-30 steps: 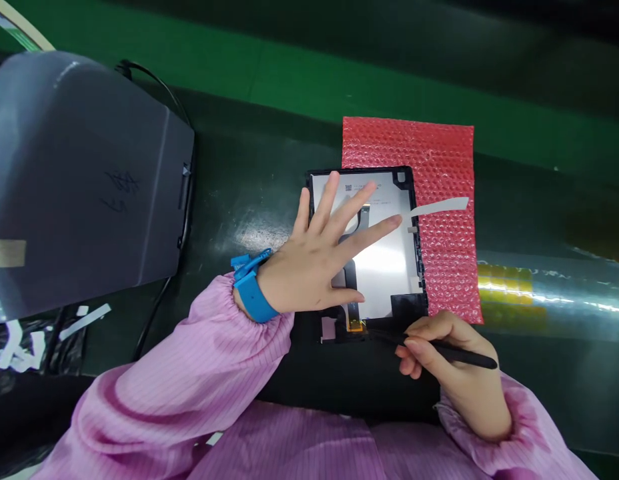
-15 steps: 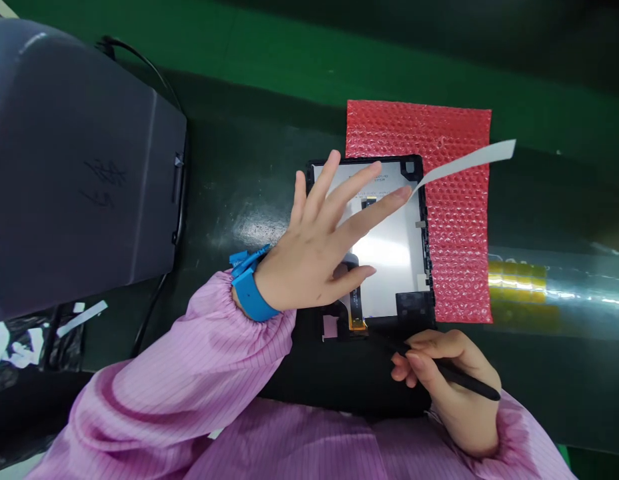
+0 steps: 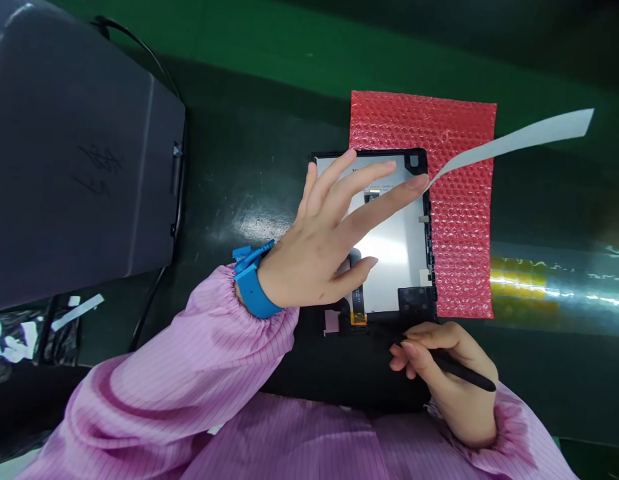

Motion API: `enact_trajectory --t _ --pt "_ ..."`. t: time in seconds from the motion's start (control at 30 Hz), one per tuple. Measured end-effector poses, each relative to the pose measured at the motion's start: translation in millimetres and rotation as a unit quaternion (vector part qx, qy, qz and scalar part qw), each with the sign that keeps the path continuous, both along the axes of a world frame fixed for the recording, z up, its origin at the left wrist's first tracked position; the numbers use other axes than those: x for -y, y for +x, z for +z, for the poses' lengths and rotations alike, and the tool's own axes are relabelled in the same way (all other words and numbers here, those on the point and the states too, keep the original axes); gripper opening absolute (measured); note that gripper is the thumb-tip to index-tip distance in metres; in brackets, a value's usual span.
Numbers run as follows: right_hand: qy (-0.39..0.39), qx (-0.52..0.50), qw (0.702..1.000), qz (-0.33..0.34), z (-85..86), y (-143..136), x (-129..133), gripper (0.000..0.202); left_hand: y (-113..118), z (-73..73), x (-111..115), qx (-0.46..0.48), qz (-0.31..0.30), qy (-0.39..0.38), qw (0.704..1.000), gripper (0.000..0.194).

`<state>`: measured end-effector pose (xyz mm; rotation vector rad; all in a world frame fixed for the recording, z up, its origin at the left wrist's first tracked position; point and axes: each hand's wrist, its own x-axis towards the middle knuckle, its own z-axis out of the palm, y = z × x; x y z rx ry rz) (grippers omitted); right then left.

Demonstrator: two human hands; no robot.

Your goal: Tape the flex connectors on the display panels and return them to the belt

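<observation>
My left hand (image 3: pixel 324 247), with a blue wrist strap (image 3: pixel 257 290) at the wrist, is spread open over the silver back of a tablet screen assembly (image 3: pixel 389 280). A long white strip (image 3: pixel 519 141) extends from the tip of my index finger, curving up to the right; it seems stuck there. Below the panel's lower right corner, my right hand (image 3: pixel 447 373) grips a slim black pen-shaped tool (image 3: pixel 464 375) between thumb and fingers. The tool's tip is lost against the dark surface. Near it lies an orange-ended flex cable (image 3: pixel 358 317), with a pink patch (image 3: pixel 332 321) beside it.
Red bubble wrap (image 3: pixel 462 233) lies partly under the panel on the dark green table (image 3: pixel 549 200). Yellow tape pieces (image 3: pixel 519 280) are at the right. A large dark grey case (image 3: pixel 84 167) with a cable stands at the left, above scraps on black plastic (image 3: pixel 64 343).
My left index finger has shifted slightly up and right. The white strip now reaches much farther right. My right hand with the tool has barely moved, and the view has shifted a little.
</observation>
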<state>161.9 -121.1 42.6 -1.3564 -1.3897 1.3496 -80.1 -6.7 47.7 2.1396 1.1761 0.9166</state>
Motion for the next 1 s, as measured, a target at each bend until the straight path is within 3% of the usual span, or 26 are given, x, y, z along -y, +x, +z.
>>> enact_trajectory --t 0.17,0.4,0.67,1.0 --pt "0.007 0.008 1.000 -0.006 2.1 -1.2 -3.4 0.014 0.7 0.9 -1.0 0.005 -0.002 -0.027 1.000 0.066" --pt "0.001 0.015 1.000 -0.017 6.7 -5.8 -7.6 0.013 -0.7 -3.4 -3.7 -0.004 -0.019 0.008 1.000 0.067" --pt "-0.005 0.007 1.000 -0.011 7.2 -6.2 -9.2 0.014 -2.2 -3.1 -0.9 -0.018 -0.138 -0.008 0.990 0.077" --pt "-0.014 0.011 1.000 -0.009 8.1 -6.7 -9.4 0.013 0.7 -2.2 5.9 -0.036 -0.167 -0.009 0.985 0.085"
